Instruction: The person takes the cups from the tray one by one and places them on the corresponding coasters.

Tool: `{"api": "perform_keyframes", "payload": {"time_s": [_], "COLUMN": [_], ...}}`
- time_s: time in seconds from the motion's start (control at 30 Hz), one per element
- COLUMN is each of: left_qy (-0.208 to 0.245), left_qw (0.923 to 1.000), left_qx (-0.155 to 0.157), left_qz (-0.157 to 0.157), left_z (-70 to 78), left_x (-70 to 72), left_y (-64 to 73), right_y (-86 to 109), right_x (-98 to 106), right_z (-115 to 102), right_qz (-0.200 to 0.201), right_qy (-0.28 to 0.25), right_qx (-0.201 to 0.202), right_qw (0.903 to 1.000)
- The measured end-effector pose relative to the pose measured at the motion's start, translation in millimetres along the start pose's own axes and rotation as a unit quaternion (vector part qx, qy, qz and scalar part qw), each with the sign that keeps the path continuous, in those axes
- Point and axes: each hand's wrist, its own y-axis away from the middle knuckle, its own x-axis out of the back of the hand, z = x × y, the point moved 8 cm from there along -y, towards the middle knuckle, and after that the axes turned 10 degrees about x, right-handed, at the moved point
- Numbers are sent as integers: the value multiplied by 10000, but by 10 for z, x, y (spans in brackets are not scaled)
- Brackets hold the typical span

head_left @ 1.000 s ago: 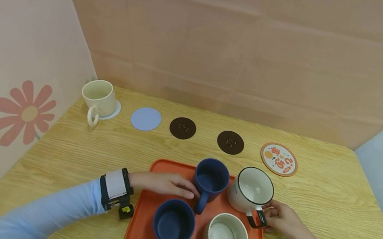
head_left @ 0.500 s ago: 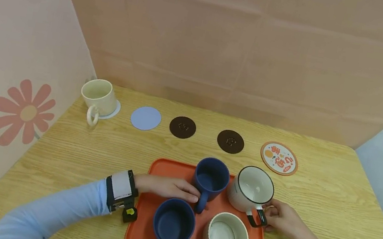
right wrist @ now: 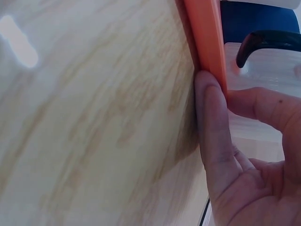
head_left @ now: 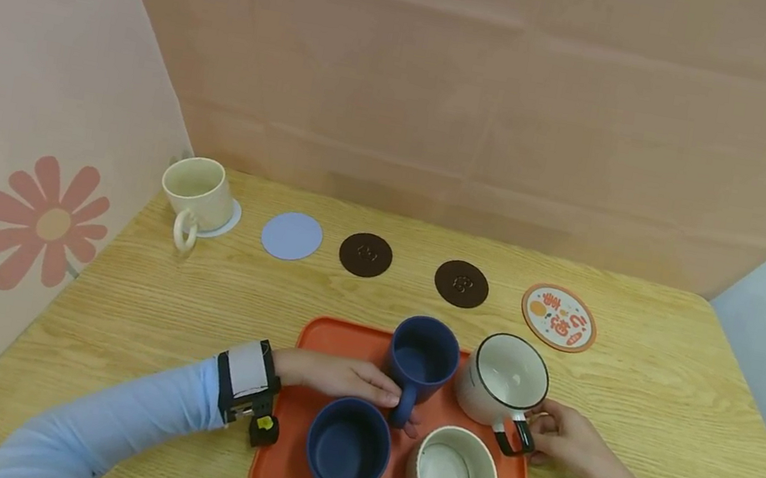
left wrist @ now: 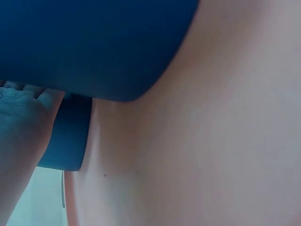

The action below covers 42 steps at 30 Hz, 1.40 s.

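Note:
On an orange tray [head_left: 279,471] stand two dark blue mugs, a cream mug [head_left: 453,472] and a white mug [head_left: 510,379] with a black rim and black-tipped handle. My left hand [head_left: 348,377] reaches over the tray to the far blue mug [head_left: 423,356]; the thumb lies left of its handle and fingertips show on the right side, gripping it. The near blue mug [head_left: 348,446] is just below that hand and fills the top of the left wrist view. My right hand [head_left: 566,440] pinches the tray's right edge, its thumb and fingers on either side of the rim in the right wrist view.
Along the back of the wooden table [head_left: 662,387] lie a lilac coaster [head_left: 292,236], two dark brown coasters [head_left: 365,255] and a printed orange-rimmed coaster [head_left: 559,318]. A pale cream mug [head_left: 196,195] stands on a light coaster at the back left. Walls enclose the table.
My left hand has slid right to the far blue mug's handle, and its fingertips now show beyond it. The right hand and the mugs have stayed in place.

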Motion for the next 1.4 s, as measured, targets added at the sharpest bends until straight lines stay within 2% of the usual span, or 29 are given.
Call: {"api": "perform_keyframes", "payload": {"time_s": [0.17,0.57,0.8,1.03,1.2,1.4], "left_qy": [-35,-414,-1017,-1086,-1190,-1121], "left_qw": [9999,9976,9884,9824,9766,9715], "left_qx": [49,-104,-70,-70,-188,-242], "left_qz": [102,541,1123,1521,1782,2075], "left_z": [-3,-5,-34,-39,-26,-56], "left_x": [16,92,183,237,267,299], "left_y": [-1,64,145,235,268,327], "right_y": [2,0,-1,8,12,8], "right_x": [-10,-10,-6,-4,0,5], "right_z": [2,-1,-2,5,1,-2], "right_qz": [24,53,63,75,89,90], "right_qy": [-74,-120,-87,-97,-46,-1], "right_qx": [-29,-18,-57,-96,-89,-103], "right_qw": [10000,9999,9999,9999,9999,9999]}}
